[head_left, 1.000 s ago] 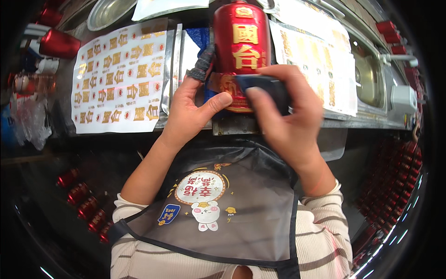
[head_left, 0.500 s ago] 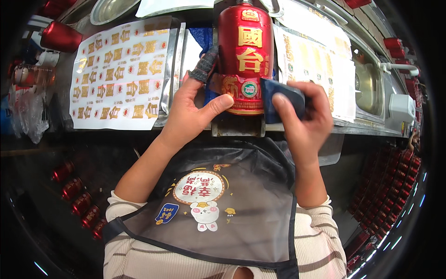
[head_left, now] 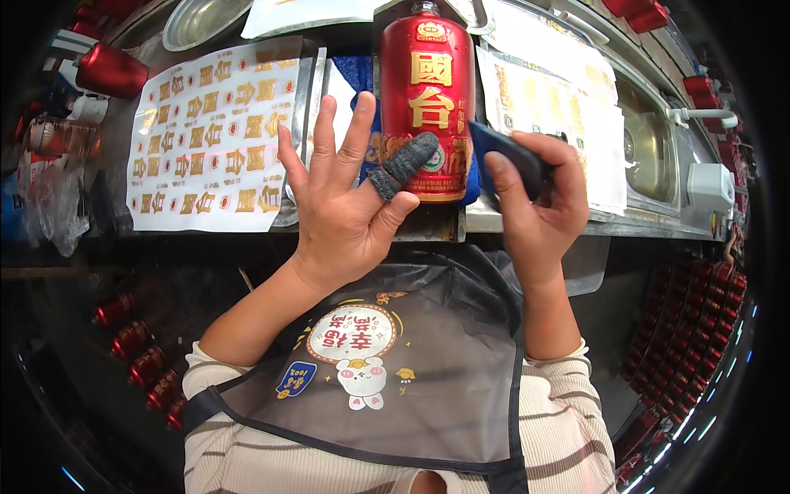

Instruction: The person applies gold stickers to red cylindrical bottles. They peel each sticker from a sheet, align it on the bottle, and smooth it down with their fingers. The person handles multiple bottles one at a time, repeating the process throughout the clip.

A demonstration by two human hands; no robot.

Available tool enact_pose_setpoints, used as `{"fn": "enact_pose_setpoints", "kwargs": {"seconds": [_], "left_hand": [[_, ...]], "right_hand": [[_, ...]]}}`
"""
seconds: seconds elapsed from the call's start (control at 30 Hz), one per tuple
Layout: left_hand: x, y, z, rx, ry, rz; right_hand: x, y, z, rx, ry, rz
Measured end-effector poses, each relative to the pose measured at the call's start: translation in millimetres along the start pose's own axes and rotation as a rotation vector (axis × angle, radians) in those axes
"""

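A shiny red bottle (head_left: 401, 90) with raised gold characters and a green-and-white round mark lies at the middle of the worktop, neck pointing away. My left hand (head_left: 341, 210) is open, its fingers spread. On its index finger is a dark fabric sleeve (head_left: 403, 167), which lies over the bottle's lower label and hides part of it. In my right hand (head_left: 539, 210) is a dark blue flat squeegee (head_left: 504, 156), gripped between thumb and fingers, its edge close to the bottle's right side. Whether that edge touches the bottle I cannot tell.
A white sheet of gold decals (head_left: 210, 140) lies at left, more decal sheets (head_left: 605, 148) at right. Beyond them is a steel sink (head_left: 650, 165). A blue cloth (head_left: 355, 70) shows beside the bottle. Red bottles (head_left: 687, 329) stand in rows low on the right, several more at lower left.
My left hand has come off the bottle's left side and turned, fingers now spread, sleeved finger over the label. The squeegee has tilted and drawn slightly away from the bottle.
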State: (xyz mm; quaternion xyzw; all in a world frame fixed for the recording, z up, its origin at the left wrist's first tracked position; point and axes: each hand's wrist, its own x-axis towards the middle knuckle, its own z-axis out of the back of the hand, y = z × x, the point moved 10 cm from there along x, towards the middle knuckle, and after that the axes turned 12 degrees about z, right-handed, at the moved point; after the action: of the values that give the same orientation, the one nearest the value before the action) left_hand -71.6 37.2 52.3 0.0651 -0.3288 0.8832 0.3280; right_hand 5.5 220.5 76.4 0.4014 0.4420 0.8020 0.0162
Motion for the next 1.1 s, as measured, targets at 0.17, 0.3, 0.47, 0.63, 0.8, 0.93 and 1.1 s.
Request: {"fn": "enact_pose_setpoints", "kwargs": {"seconds": [0.17,0.3,0.47,0.63,0.8,0.93,1.1], "left_hand": [[-23.4,0.2,5.4,-0.09,0.011,0.009],[-47.7,15.2,-8.5,-0.077,0.06,0.078],[-49.6,19.5,-5.7,-0.112,0.047,0.108],[-45.0,24.3,-2.6,-0.175,0.08,0.135],[-26.1,22.5,-3.2,-0.252,0.078,0.054],[4.2,15.0,-15.2,-0.193,0.184,0.036],[24.6,20.9,-34.6,-0.446,0.254,0.251]], "right_hand": [[-14.3,58.6,-20.0,-0.239,0.27,0.506],[-22.6,65.1,-18.3,-0.183,0.305,0.431],[-34.0,92.9,-53.8,-0.279,0.421,0.805],[-25.8,92.8,-50.8,-0.242,0.39,0.765],[-7.9,46.7,-36.7,-0.04,0.263,0.178],[-35.2,-66.5,15.2,0.188,-0.083,-0.578],[-40.6,-18.8,-6.5,0.451,0.172,-0.61]]}}
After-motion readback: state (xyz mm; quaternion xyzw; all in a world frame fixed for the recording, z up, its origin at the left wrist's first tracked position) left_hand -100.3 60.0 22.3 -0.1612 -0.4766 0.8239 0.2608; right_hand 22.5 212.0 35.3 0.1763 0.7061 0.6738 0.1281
